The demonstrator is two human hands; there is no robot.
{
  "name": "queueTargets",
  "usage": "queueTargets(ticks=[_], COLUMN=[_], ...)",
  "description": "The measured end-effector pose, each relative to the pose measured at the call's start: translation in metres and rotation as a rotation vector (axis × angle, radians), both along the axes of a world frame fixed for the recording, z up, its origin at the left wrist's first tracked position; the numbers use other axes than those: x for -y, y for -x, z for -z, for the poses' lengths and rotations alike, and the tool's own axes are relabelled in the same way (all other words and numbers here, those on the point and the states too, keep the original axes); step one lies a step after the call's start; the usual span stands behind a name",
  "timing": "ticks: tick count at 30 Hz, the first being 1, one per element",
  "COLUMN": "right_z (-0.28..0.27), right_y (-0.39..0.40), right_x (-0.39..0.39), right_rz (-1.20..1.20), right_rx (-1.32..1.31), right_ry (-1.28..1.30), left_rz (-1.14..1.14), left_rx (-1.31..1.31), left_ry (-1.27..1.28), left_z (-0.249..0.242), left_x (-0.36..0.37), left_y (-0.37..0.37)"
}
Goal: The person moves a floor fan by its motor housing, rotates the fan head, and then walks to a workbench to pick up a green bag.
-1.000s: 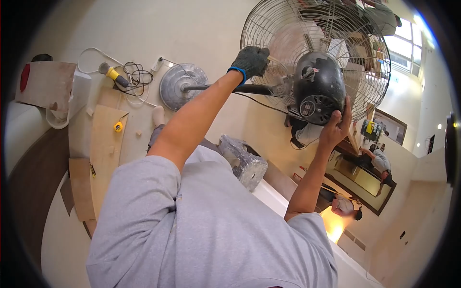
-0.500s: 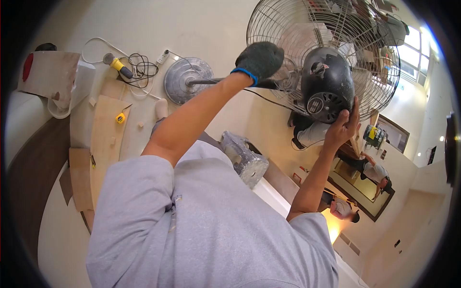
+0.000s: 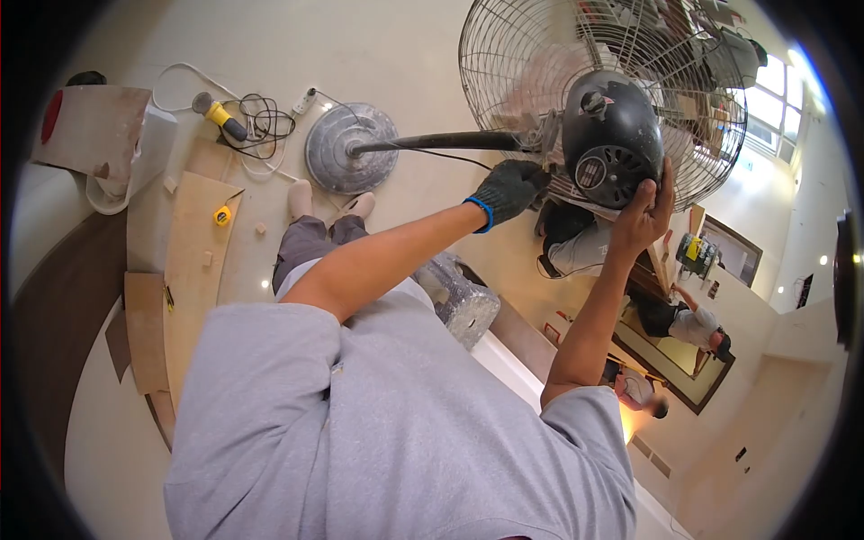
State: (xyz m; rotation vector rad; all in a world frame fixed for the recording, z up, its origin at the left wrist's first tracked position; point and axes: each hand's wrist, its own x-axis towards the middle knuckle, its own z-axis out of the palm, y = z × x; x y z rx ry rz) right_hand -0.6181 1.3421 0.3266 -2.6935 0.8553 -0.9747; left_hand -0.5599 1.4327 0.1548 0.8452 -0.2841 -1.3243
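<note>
A pedestal fan with a black motor housing (image 3: 612,121) and a wire cage (image 3: 504,67) fills the upper right. Its dark pole (image 3: 441,141) runs to a dusty round base (image 3: 337,166). My right hand (image 3: 643,216), bare, grips the rear edge of the housing, thumb and fingers against it. On my left hand (image 3: 508,193) is a dark glove with a blue cuff. Its fingers are curled beside the fan's neck, below the pole; what they pinch is hidden. A black cord (image 3: 441,156) passes near that glove.
Beside the base lie a yellow-black power tool (image 3: 220,119), its coiled cord and a power strip (image 3: 304,101). A yellow tape measure (image 3: 222,215) rests on a wooden board (image 3: 193,261). A dusty step stool (image 3: 463,301) stands by my body. Other people (image 3: 693,324) are at work on the right.
My left hand has moved from over the pole, near the cage, to below it beside the fan's neck. My right hand stays on the housing. The view has shifted slightly.
</note>
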Motion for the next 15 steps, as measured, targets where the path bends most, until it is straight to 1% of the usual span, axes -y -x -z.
queueTargets(ticks=[3, 5, 9, 12, 15], right_z=[0.002, 0.001, 0.003, 0.005, 0.006], right_y=[-0.001, -0.003, -0.006, -0.005, -0.003], right_x=[0.003, 0.003, -0.001, 0.002, 0.008], right_rz=[-0.025, -0.052, -0.029, -0.019, -0.021], right_rx=[0.013, 0.04, 0.046, 0.032, 0.024], right_ry=[0.026, 0.059, 0.095, 0.117, 0.129], left_rz=[-0.001, -0.025, -0.057, -0.022, 0.018], left_rx=[-0.115, -0.14, -0.156, 0.061, 0.423], left_ry=[0.02, 0.014, 0.04, 0.033, -0.018], left_z=[-0.001, 0.001, 0.005, 0.005, 0.003], left_x=[-0.001, 0.002, 0.004, 0.006, 0.005], left_y=[0.0, 0.006, 0.011, 0.002, -0.009])
